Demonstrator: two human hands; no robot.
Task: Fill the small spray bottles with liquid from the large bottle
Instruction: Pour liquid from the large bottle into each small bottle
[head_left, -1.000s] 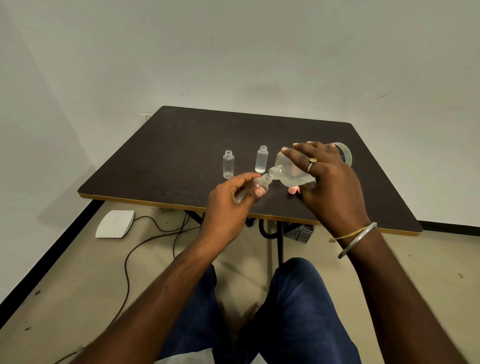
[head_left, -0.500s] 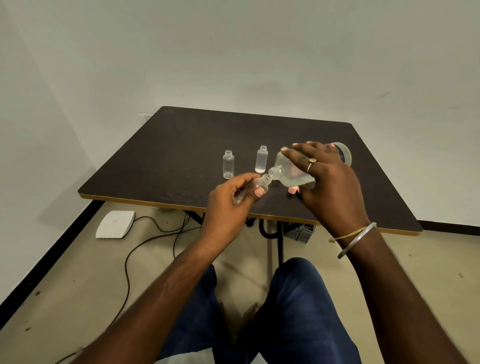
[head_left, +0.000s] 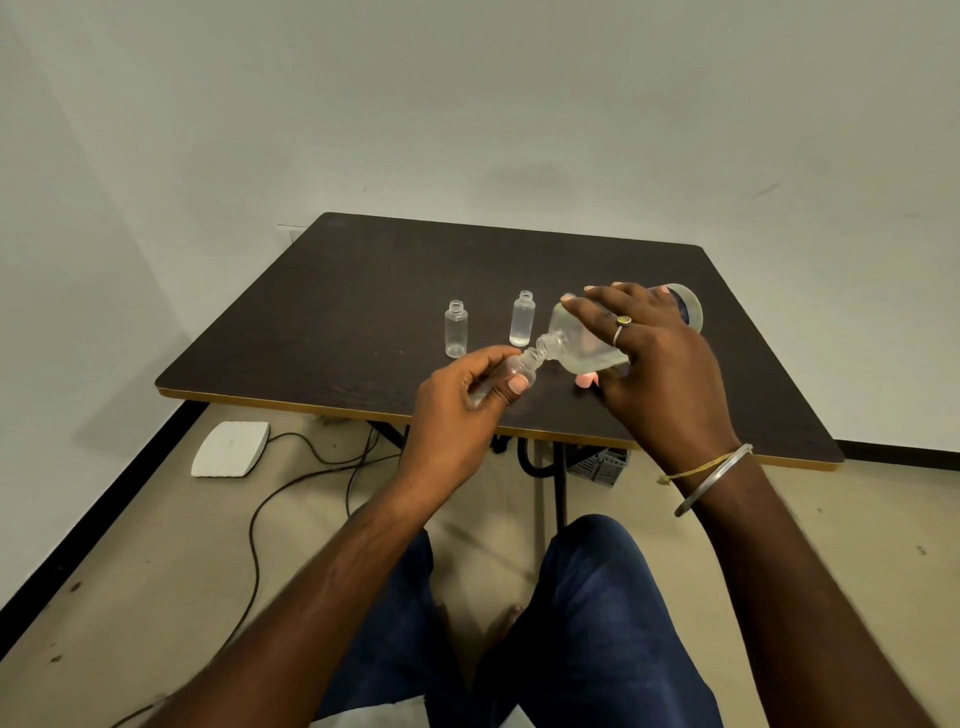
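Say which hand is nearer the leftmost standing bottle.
Left. The left hand sits just in front of that bottle; the right hand lies well to its right.

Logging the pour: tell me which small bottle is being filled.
The small bottle tilted in the left hand, mouth at the neck of the large bottle; the other two stand upright on the table.

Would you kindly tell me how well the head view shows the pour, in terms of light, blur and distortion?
Head view: light soft and even, no harsh glare; necks sharp where the large bottle meets the small bottle gripped by the left hand; wide lens skews the table; any stream is too fine to see.
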